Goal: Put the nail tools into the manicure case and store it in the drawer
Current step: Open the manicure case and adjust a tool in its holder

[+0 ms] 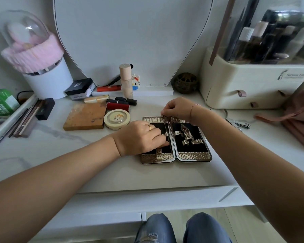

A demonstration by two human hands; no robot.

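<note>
The manicure case [193, 156] lies open flat on the white dressing table, black inside with silver textured bands and straps. My left hand [140, 136] rests curled on the case's left half, its fingertips at a strap near the centre hinge. My right hand [179, 107] pinches the top end of a long thin metal nail tool [166, 124] that runs down along the hinge. A shaped silver holder [187, 131] sits in the right half. More metal nail tools [239, 124] lie on the table to the right of the case.
Left of the case are a round compact [117, 118], a brown palette [85, 116], lipsticks and pencils. A mirror stands behind. A cream organiser with small drawers [249, 88] is at the right, pink cloth [298, 118] beside it. The table's drawer front [147, 199] is below.
</note>
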